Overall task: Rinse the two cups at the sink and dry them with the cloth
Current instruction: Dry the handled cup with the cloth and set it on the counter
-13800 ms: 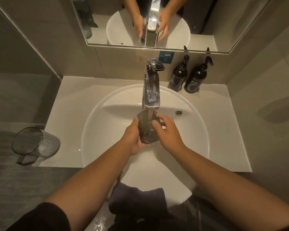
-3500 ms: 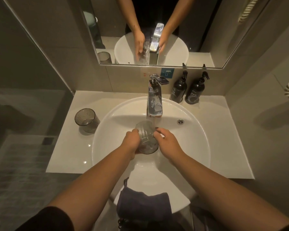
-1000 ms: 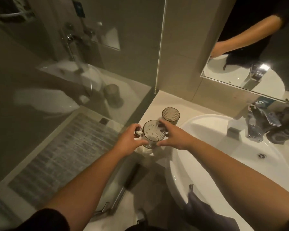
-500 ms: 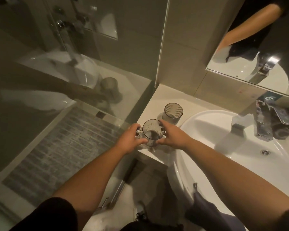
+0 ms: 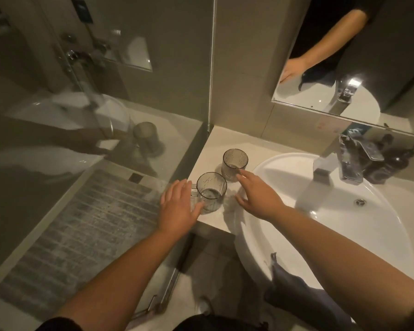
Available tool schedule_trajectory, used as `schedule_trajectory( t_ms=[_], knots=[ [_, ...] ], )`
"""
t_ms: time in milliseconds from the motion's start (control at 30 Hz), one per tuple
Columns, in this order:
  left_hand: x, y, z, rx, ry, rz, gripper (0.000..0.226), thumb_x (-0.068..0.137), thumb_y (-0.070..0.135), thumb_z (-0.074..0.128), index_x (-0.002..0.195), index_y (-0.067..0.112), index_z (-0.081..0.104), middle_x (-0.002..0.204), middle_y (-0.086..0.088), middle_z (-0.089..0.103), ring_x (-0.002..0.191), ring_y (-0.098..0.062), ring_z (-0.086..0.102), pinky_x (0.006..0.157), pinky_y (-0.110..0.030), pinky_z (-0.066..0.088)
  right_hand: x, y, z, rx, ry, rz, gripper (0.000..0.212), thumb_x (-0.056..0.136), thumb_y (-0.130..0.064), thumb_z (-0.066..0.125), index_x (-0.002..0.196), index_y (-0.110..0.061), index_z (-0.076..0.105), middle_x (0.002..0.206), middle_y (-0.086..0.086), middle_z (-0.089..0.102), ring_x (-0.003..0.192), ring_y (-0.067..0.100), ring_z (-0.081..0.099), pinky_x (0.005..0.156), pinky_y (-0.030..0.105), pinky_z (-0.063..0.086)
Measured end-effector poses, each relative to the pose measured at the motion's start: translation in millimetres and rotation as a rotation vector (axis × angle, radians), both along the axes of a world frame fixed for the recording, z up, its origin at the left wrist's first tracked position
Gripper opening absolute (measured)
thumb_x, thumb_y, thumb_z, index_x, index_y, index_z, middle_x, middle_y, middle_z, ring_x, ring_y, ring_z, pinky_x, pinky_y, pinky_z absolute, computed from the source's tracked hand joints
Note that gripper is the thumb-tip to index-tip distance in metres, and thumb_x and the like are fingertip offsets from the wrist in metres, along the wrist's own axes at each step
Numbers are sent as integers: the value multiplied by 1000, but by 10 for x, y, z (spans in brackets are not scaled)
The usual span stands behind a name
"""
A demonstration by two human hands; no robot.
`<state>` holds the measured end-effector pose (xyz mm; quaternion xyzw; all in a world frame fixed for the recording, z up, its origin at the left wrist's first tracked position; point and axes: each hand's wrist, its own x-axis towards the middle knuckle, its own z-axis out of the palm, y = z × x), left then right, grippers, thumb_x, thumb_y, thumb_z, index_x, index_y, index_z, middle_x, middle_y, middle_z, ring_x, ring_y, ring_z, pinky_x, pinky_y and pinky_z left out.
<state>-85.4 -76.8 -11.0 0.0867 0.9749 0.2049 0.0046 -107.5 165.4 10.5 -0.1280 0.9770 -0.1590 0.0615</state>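
Two smoky clear cups stand upright on the white counter (image 5: 227, 142) left of the sink. The near cup (image 5: 211, 192), which has a handle on its left side, sits close to the counter's front edge. The ribbed far cup (image 5: 234, 164) stands just behind it. My left hand (image 5: 178, 206) hovers spread beside the near cup's handle, fingers straight and holding nothing. My right hand (image 5: 258, 194) is spread on the other side, fingertips near the far cup's base, also empty. A dark cloth (image 5: 287, 285) hangs over the front rim of the white sink (image 5: 344, 211).
A chrome faucet (image 5: 344, 163) stands at the back of the sink with two dark pump bottles (image 5: 390, 163) behind it. A mirror (image 5: 344, 56) hangs above. A glass shower screen (image 5: 105, 115) borders the counter's left edge, with a grey mat (image 5: 81, 223) on the floor beyond it.
Both hands held the handled cup over the counter half a second ago. The cup now stands on the counter and both hands have let go and spread apart from it.
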Motion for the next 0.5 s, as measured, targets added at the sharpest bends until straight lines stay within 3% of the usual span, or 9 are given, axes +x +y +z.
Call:
schedule_trajectory(
  t_ms=[133,267,367,500],
  knots=[
    [312,367,-26,-53,144,-352,53,84,36,46,129,11,57,133,-12,63,129,-34,56,111,-52,39,423,349,-33,97,26,-110,50,93,-30,59,139,-13,50,149,10,44,135,30,42,107,40,40],
    [497,782,-47,-191,-52,-676,51,101,37,41,148,19,42,161,-4,34,152,-25,21,126,-44,7,1014,649,-29,144,-71,-190,45,96,-38,52,137,-19,54,148,3,46,136,23,42,111,37,37],
    [516,1007,-119,-292,-91,-761,53,105,45,29,153,25,32,166,-1,21,155,-22,7,125,-44,-3,1458,830,30,136,-174,-233,44,99,-42,47,138,-24,51,147,-4,47,134,15,43,111,28,32],
    [509,1149,-178,-405,-111,-756,59,101,49,14,150,27,39,165,0,26,155,-23,8,124,-52,-2,1949,1004,137,97,-290,-266,46,99,-49,42,139,-28,49,147,-9,46,133,11,42,110,23,29]
  ],
)
